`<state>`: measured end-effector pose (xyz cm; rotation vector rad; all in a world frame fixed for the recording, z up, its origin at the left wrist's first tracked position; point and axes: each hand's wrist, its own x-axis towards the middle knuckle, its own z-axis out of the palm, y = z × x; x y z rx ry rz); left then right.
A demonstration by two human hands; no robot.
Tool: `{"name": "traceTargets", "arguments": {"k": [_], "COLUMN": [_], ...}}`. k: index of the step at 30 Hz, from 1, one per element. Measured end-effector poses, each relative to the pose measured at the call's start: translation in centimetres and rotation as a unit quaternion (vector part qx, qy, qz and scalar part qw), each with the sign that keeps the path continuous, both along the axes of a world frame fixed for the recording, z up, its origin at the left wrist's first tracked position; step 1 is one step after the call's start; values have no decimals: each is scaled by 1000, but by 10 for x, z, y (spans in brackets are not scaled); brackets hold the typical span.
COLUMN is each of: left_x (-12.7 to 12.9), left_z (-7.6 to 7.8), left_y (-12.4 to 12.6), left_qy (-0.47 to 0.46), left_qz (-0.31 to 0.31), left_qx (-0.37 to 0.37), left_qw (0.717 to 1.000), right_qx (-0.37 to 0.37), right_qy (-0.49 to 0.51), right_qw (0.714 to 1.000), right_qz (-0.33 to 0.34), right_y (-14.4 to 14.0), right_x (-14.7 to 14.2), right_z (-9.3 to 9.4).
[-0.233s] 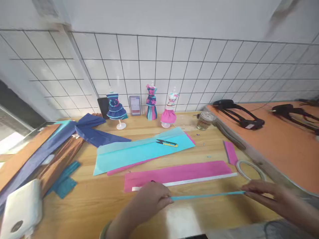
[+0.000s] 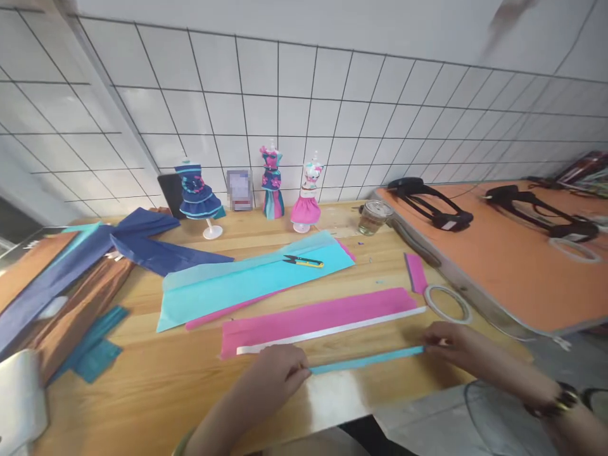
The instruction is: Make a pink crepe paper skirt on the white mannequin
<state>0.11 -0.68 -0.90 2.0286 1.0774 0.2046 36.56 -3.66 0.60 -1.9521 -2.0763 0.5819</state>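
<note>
Left hand (image 2: 275,373) and right hand (image 2: 453,345) are pinching the thin turquoise paper strip (image 2: 365,361) taut above the worktop (image 2: 166,386), near the pink crepe-paper band (image 2: 318,320), not yet attached.

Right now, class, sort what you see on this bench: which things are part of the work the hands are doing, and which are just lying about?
In use: left hand and right hand pinching the ends of the blue strip; pink sheet just behind it; tape roll beside the right hand.

Lying about: snips on the cyan sheet; three dressed mannequins; jar; navy paper.
</note>
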Motion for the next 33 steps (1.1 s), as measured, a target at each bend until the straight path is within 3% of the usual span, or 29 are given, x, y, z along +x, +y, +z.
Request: {"name": "traceTargets", "arguments": {"k": [5,10,15,19,24,29,33], "left_x": [8,5,-28,-62,-83,-87,-97], "left_z": [0,-1,-7,-10,-10,-19,-26], "left_y": [-9,-15,-26,-38,-46,-45,-47], "left_qy": [14,0,-14,-3,31,45,53], "left_qz": [0,-2,48,113,169,146,147], "left_qx": [-5,8,-16,-49,-40,67,153], "left_qw": [1000,1000,999,992,984,986,976], "right_qx": [-8,-64,-107,-131,-34,16,17], "right_qy": [48,129,126,139,192,167,144], "right_qw": [991,955,947,943,958,961,966], "right_qz": [125,259,274,273,212,221,213], "right_y": [7,10,18,25,33,40,41], "right_x": [-85,-170,-188,-198,-239,-277,-277], "right_z": [7,10,-3,-2,-3,-19,-29]}}
